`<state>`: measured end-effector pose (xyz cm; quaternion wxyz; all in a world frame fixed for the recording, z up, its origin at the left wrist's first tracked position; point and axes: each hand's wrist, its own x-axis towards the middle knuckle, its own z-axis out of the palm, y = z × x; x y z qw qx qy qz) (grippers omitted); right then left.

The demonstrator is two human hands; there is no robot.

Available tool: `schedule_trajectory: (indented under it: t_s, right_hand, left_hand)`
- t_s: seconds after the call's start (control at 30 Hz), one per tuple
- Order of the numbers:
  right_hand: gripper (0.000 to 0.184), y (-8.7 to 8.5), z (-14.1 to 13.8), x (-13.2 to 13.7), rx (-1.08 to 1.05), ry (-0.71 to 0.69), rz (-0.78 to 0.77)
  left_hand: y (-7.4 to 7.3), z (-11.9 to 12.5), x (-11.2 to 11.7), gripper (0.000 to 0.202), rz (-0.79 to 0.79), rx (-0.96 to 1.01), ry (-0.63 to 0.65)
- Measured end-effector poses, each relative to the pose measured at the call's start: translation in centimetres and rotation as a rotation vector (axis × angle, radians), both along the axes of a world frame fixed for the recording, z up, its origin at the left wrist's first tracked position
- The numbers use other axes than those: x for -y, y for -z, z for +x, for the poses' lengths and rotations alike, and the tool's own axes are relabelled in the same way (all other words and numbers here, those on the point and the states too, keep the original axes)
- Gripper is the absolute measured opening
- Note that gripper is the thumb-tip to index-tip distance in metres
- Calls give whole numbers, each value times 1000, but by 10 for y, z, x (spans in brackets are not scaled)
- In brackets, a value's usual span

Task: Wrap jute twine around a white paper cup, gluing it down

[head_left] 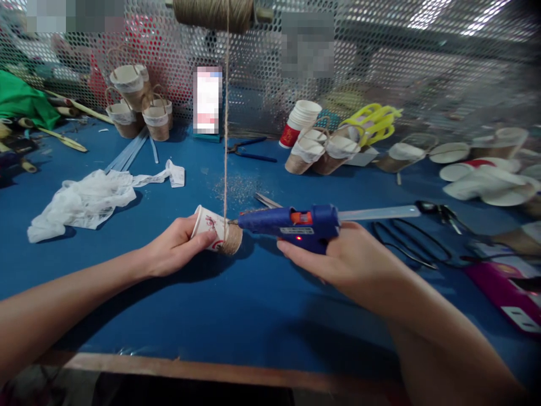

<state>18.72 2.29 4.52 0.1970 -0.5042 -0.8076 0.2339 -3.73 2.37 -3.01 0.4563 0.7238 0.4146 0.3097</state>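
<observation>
My left hand (175, 252) is closed round a small white paper cup (209, 224) lying on its side, its base end wound with brown twine (232, 239). A strand of twine (226, 141) runs straight up from the cup to a twine spool (213, 12) at the top. My right hand (338, 259) grips a blue hot glue gun (296, 224), its nozzle touching the cup's twine-wrapped end. A clear glue stick (378, 212) sticks out of the gun's back.
On the blue table (211, 304): crumpled white lace (84, 203) at left, twine-wrapped cups (135, 101) at back left, a cup stack (302, 121), more wrapped cups (321, 152), black scissors (409, 242) at right, pliers (249, 151), mesh wall (401, 56) behind.
</observation>
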Motion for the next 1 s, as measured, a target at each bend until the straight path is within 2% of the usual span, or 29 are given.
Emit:
schedule_trajectory:
  t_s: [0.13, 0.37, 0.6, 0.73, 0.83, 0.93, 1.0]
  right_hand:
    - [18, 1, 3, 2, -6, 7, -65]
    - [17, -1, 2, 0, -4, -24, 16]
    - [17, 3, 6, 1, 66, -33, 57]
    - [16, 4, 5, -1, 73, -28, 24]
    - [18, 0, 3, 0, 79, -24, 10]
    - [20, -5, 4, 2, 156, -83, 23]
    - [23, -4, 9, 3, 209, -173, 96]
  left_hand:
    - [0, 0, 0, 32, -1, 27, 19]
    - [-1, -1, 1, 33, -3, -26, -17]
    - [-1, -1, 1, 31, -1, 0, 2]
    - [-2, 0, 2, 32, 1, -45, -19]
    - [-2, 0, 1, 32, -22, -9, -23]
    - [-1, 1, 0, 33, -79, 67, -23]
    - [-1, 1, 0, 34, -119, 110, -20]
